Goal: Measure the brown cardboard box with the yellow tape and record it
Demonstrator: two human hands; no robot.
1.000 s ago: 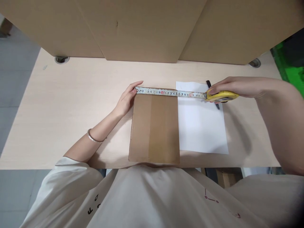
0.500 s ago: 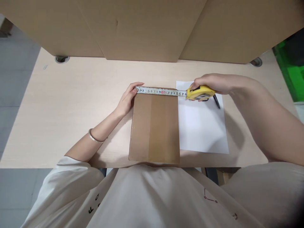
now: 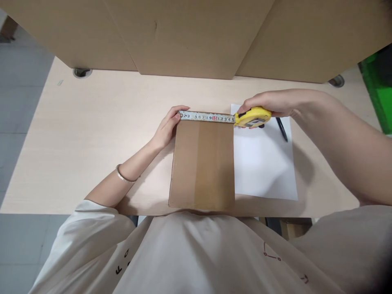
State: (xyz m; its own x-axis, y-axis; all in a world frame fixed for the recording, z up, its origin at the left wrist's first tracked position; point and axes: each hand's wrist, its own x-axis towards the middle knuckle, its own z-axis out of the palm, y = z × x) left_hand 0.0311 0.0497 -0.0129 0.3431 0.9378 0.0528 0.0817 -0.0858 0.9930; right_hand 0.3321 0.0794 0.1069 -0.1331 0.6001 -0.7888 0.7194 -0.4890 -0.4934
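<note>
A brown cardboard box (image 3: 202, 163) with a strip of tape down it lies at the table's near edge. Across its far edge stretches the blade of a yellow tape measure (image 3: 253, 117). My left hand (image 3: 168, 127) is closed at the box's far left corner, with the thumb pressing the blade's end there. The tape measure's case is gripped in my right hand (image 3: 263, 102), right beside the box's far right corner. Under that hand lies a sheet of white paper (image 3: 263, 167), with a black pen (image 3: 281, 130) on it.
Tall cardboard panels (image 3: 186, 36) stand along the back of the light wooden table (image 3: 92, 134). Cable holes (image 3: 82, 73) sit near its back corners. Something green (image 3: 384, 102) is beyond the right edge.
My right hand has brought the tape measure's case left, up to the box's right edge, and less blade shows. My left hand stays at the corner. The view has shifted slightly.
</note>
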